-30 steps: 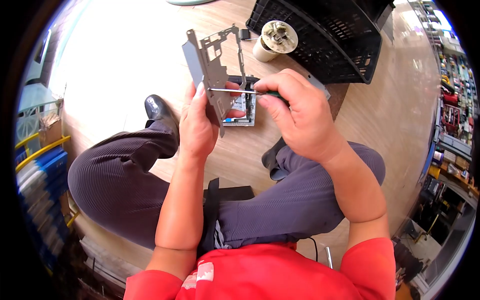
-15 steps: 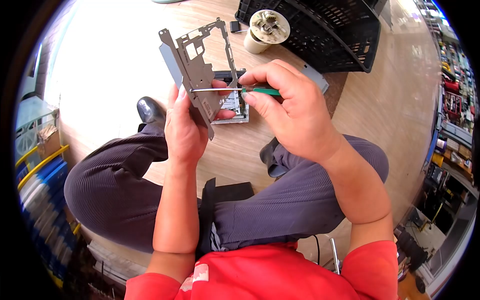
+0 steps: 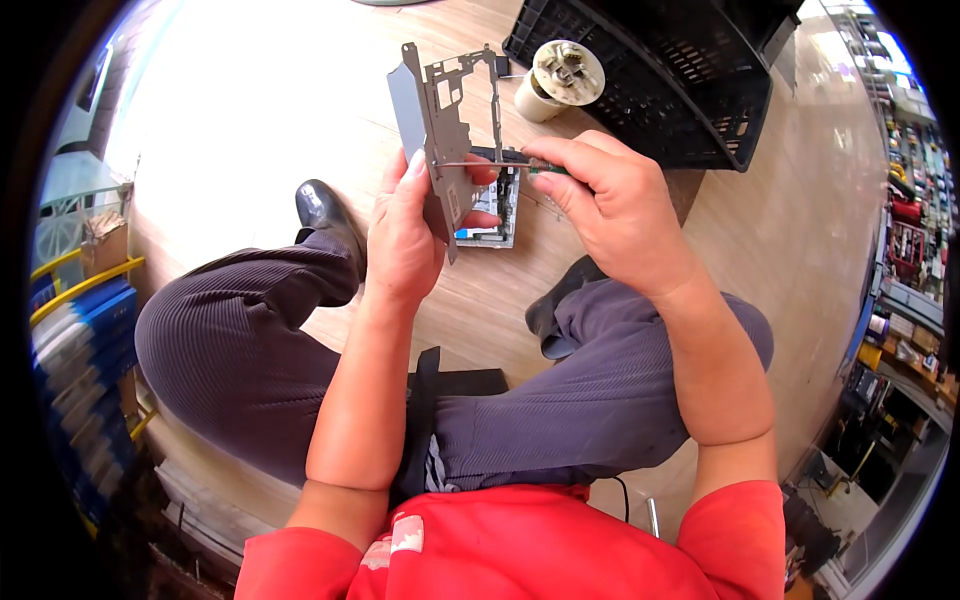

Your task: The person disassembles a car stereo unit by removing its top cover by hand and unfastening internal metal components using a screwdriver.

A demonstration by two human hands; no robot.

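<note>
My left hand [image 3: 405,235] grips a thin grey metal bracket [image 3: 450,130] with cut-outs, held tilted above the floor. The fingers wrap round its lower part. Pinched in my right hand [image 3: 620,205] is a screwdriver [image 3: 490,164] with a green handle. Its thin shaft points left and the tip meets the bracket's folded edge near my left thumb. Behind the bracket, an open device [image 3: 508,215] with a metal frame lies on the floor, partly hidden by my left fingers and the bracket.
A white cylindrical part with a round top [image 3: 568,75] stands beyond my right hand. Behind it is a black plastic crate [image 3: 650,90]. My legs are bent on both sides. Blue items [image 3: 105,325] are at the far left, and stocked shelves [image 3: 905,220] at the right.
Since the last earlier frame, the whole scene has shifted right in the view. Both hands still hold the bracket and screwdriver, and the screwdriver tip stays at the bracket's edge.
</note>
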